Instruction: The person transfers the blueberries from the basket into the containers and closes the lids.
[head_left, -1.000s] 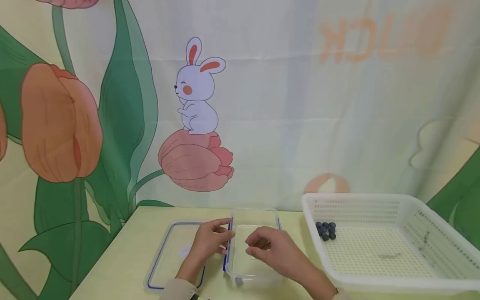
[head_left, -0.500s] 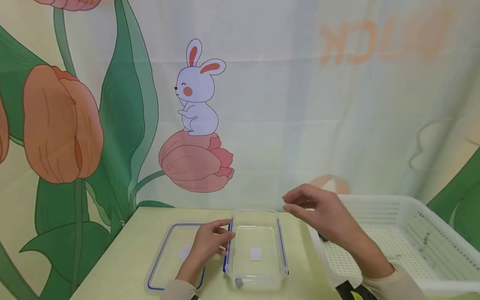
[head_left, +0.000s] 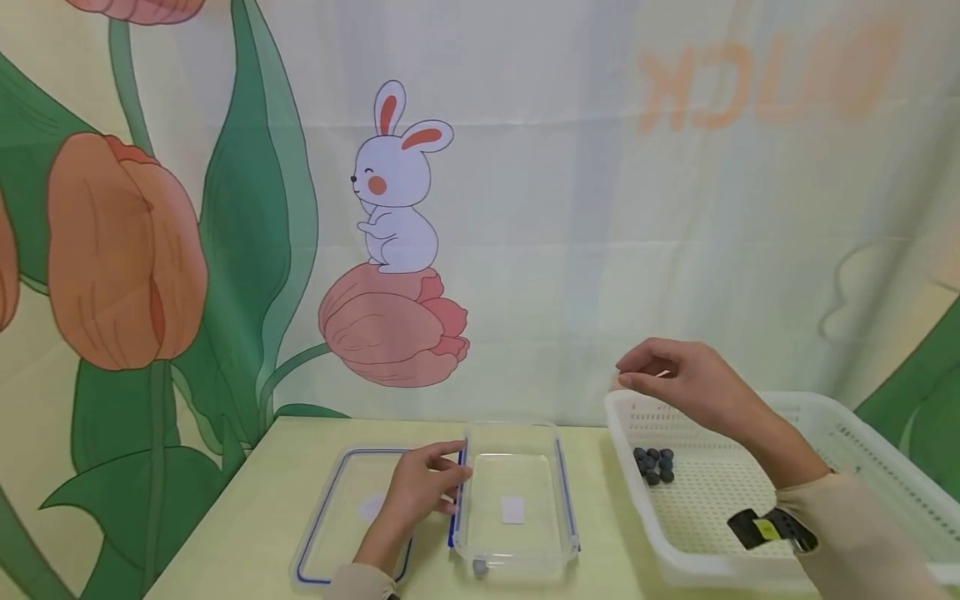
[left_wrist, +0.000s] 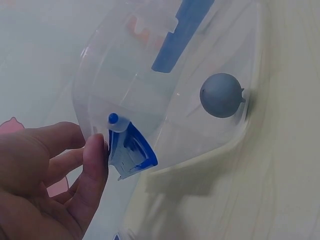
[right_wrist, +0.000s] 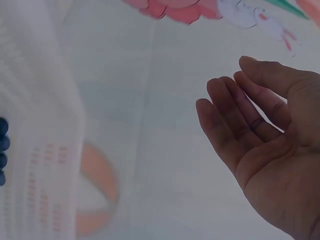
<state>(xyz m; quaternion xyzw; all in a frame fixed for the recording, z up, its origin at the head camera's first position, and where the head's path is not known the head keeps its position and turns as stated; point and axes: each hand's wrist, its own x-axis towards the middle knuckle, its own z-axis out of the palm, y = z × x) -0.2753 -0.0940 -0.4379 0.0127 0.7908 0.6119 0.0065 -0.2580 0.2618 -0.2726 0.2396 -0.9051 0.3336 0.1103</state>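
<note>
A clear plastic food container point(head_left: 525, 553) with blue side clasps stands open in the middle of the table. My left hand point(head_left: 423, 483) holds its left rim beside a blue clasp point(left_wrist: 132, 150). One blueberry point(left_wrist: 221, 95) lies in the container's near left corner. To the left, the clear lid point(head_left: 341, 533) with its blue seal lies flat, partly behind my left forearm. My right hand point(head_left: 693, 387) hovers over the far left corner of a white basket point(head_left: 652, 533), fingers loosely bent and nothing in them. Several blueberries point(head_left: 652, 477) cluster inside that basket, against its left wall.
A pale yellow table point(head_left: 240, 517) carries everything. Right behind it hangs a curtain point(head_left: 525, 250) printed with tulips and a rabbit. The basket's raised wall lies between the blueberries and the container.
My right hand has moved from above the container up and right to the basket, still holding nothing. The left hand stays on the container's rim.
</note>
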